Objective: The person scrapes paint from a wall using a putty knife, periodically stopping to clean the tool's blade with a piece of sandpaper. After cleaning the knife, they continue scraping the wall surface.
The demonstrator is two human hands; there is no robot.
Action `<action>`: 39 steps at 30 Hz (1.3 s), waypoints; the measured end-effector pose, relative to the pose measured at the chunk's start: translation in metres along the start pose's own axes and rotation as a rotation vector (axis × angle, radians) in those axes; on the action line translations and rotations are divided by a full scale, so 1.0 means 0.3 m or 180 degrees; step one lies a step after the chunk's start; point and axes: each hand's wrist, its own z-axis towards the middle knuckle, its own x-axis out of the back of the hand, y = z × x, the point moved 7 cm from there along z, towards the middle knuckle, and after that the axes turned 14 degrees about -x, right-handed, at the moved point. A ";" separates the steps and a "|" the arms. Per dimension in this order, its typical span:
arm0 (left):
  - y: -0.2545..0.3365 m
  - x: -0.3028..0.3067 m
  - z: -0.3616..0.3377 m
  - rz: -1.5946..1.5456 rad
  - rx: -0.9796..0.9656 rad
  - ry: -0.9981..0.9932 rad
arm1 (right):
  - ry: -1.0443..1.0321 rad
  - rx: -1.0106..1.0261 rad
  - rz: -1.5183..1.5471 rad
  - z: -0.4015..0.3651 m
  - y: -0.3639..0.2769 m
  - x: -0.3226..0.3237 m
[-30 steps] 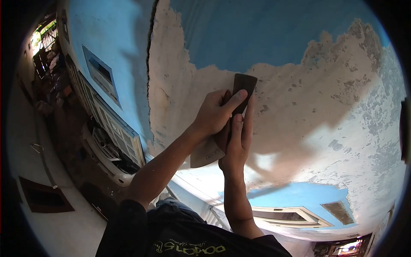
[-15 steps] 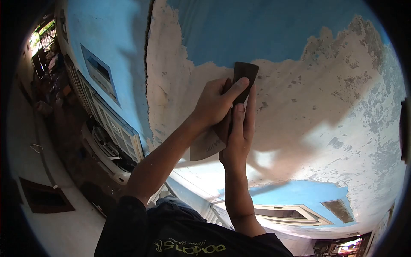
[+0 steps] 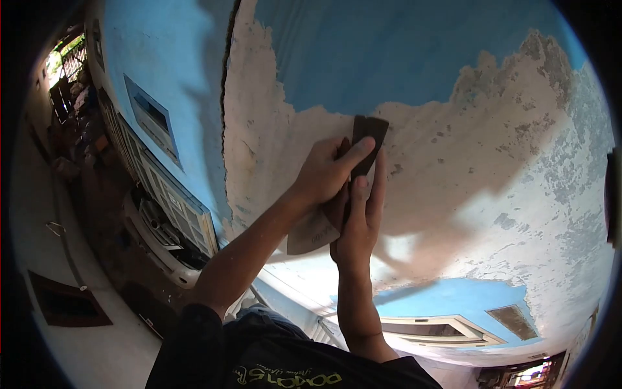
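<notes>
A folded sheet of sandpaper is in both my hands, in front of a wall of peeling paint. Its dark upper strip sticks up past my fingers, and two edges show at its top. A paler flap with printed marking hangs below, beside my right wrist. My left hand grips the strip from the left, thumb laid across its face. Closed on the sheet from below, my right hand has its thumb at the lower end of the dark strip and its fingers along the right edge. The middle of the sheet is hidden by my hands.
Blue paint borders a bare, patchy area of wall. A dark crack runs down the wall at left. Farther left are a window and a parked vehicle. Another window frame shows at lower right.
Both hands and the sandpaper sit lower in view, farther below the blue paint edge. The top of the strip now shows a small notch between two edges.
</notes>
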 end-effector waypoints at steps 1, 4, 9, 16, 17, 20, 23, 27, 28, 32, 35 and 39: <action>0.003 0.000 -0.008 0.0039 0.0026 0.0038 | 0.0022 -0.0112 0.0003 -0.007 -0.011 -0.005; 0.018 -0.003 -0.008 0.0200 0.0012 0.0054 | 0.0122 0.0140 -0.0224 -0.015 -0.004 0.025; 0.055 -0.009 0.026 -0.0048 -0.0068 0.0147 | 0.0060 0.0061 -0.0194 0.008 -0.049 0.002; 0.018 -0.003 0.015 0.0199 -0.0111 0.0043 | 0.0187 0.0261 -0.0196 0.031 -0.034 0.004; 0.032 -0.006 0.022 0.0014 -0.0093 0.0059 | 0.0109 0.0060 -0.0162 0.024 -0.043 0.007; 0.013 -0.005 0.016 0.0037 -0.0018 0.0094 | 0.0115 -0.0008 -0.0266 0.005 -0.048 0.007; 0.001 -0.001 0.025 0.0163 -0.0034 0.0087 | 0.0106 0.0131 -0.0264 0.019 -0.028 0.018; 0.048 -0.023 0.006 -0.0210 0.0028 0.0184 | 0.0035 0.0115 -0.0292 0.027 -0.062 0.007; 0.060 -0.026 0.004 -0.0288 0.0044 0.0178 | 0.0030 0.0130 -0.0307 0.026 -0.067 0.007; -0.012 0.005 0.020 0.0128 0.0006 0.0113 | 0.0109 0.0223 -0.0174 0.055 -0.056 0.003; 0.033 -0.022 0.024 -0.0181 -0.0056 0.0185 | 0.0152 0.0050 -0.0428 0.019 -0.061 0.023; 0.013 -0.002 0.006 -0.0094 0.0085 0.0079 | 0.0130 0.0112 -0.0181 0.002 -0.021 0.016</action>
